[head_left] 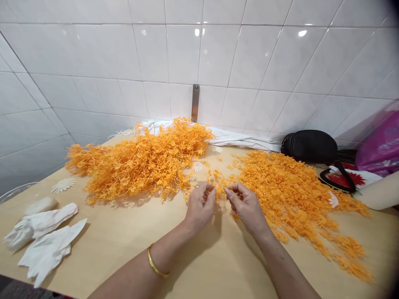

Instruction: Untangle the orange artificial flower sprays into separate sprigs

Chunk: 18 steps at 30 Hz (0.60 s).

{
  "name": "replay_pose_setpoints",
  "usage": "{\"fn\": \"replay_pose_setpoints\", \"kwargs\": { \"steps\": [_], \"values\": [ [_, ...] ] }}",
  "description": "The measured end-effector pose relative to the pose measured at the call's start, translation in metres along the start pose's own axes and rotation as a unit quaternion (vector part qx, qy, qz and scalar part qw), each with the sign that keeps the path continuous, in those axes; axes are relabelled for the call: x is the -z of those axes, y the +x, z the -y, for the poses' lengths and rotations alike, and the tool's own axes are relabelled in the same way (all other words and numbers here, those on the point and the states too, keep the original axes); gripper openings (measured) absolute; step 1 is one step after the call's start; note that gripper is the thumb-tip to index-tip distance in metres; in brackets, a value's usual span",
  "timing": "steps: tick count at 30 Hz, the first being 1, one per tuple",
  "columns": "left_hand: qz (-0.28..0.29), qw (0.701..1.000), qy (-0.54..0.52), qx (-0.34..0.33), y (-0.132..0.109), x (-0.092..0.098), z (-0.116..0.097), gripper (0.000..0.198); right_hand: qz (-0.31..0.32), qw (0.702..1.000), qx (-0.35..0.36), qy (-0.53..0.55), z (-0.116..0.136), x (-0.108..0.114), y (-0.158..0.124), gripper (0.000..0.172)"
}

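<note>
My left hand (pixel 200 204) and my right hand (pixel 246 205) meet over the wooden table (pixel 124 253), fingers pinched on a small orange plastic sprig (pixel 220 187) stretched between them. A gold bangle (pixel 155 263) circles my left wrist. To the left rear lies a big tangled heap of orange plastic frames (pixel 140 162). On the right spreads a flatter pile of small orange plastic pieces (pixel 296 195), right beside my right hand.
White gloves (pixel 43 236) lie at the table's left front, with a white plastic flower (pixel 63 185) behind them. A black pouch (pixel 308 146) and a pink bag (pixel 380 145) sit at the right rear. Another person's forearm (pixel 380 193) rests at the right edge. Tiled walls close the back.
</note>
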<state>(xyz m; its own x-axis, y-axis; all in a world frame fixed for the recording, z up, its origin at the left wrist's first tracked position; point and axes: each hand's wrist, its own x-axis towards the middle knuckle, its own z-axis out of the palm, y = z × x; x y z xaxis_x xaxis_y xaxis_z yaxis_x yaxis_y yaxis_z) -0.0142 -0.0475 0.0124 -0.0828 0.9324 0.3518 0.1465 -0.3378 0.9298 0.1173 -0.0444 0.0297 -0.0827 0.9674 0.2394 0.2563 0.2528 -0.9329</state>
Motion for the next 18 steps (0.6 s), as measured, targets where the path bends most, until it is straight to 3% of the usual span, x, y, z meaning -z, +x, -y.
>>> {"fn": "replay_pose_setpoints", "kwargs": {
  "steps": [3, 6, 8, 11, 14, 18],
  "values": [
    [-0.013, 0.999, -0.020, 0.045, 0.003, 0.001, -0.005, 0.027, -0.003, 0.995, 0.071, -0.068, 0.003, -0.003, -0.002, 0.013],
    [0.047, 0.982, -0.117, 0.139, 0.007, 0.002, -0.006, 0.037, 0.032, 0.981, 0.148, -0.118, 0.006, -0.011, -0.007, 0.014],
    [0.081, 0.950, -0.217, 0.208, 0.008, 0.003, -0.004, 0.032, 0.054, 0.969, 0.188, -0.151, 0.006, -0.018, -0.010, 0.017],
    [0.044, 0.894, -0.340, 0.289, 0.010, 0.003, 0.002, 0.022, 0.048, 0.947, 0.222, -0.229, 0.002, -0.026, -0.013, 0.018],
    [-0.019, 0.879, -0.366, 0.305, 0.009, 0.001, 0.007, 0.020, 0.036, 0.902, 0.282, -0.323, -0.002, -0.032, -0.014, 0.017],
    [-0.035, 0.886, -0.373, 0.274, 0.005, -0.005, 0.004, 0.019, 0.013, 0.827, 0.392, -0.403, -0.003, -0.033, -0.013, 0.021]
  ]
}}
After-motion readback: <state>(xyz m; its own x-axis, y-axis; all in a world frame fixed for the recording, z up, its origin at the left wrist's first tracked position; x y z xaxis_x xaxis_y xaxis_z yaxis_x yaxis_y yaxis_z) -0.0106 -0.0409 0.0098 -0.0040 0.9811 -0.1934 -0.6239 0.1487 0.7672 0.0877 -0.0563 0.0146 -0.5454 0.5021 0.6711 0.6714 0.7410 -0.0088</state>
